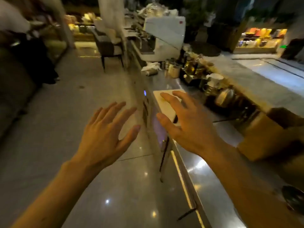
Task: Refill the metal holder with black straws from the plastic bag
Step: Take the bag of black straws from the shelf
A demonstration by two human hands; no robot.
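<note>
Several blurred metal vessels (225, 96) crowded the back of the steel counter (205, 170); the holder could not be picked out among them. Right hand (189, 129) hovered over a white board (165, 107) at the counter's front edge, fingers spread wide, holding nothing. Left hand (105, 134) was spread flat over the polished floor (49, 129), likewise empty. Brown cardboard box (263, 137) sat right of the hands.

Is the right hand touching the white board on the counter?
Cannot tell. The head view shows the right hand spread over the white board; blur and angle hide any gap or contact.
</note>
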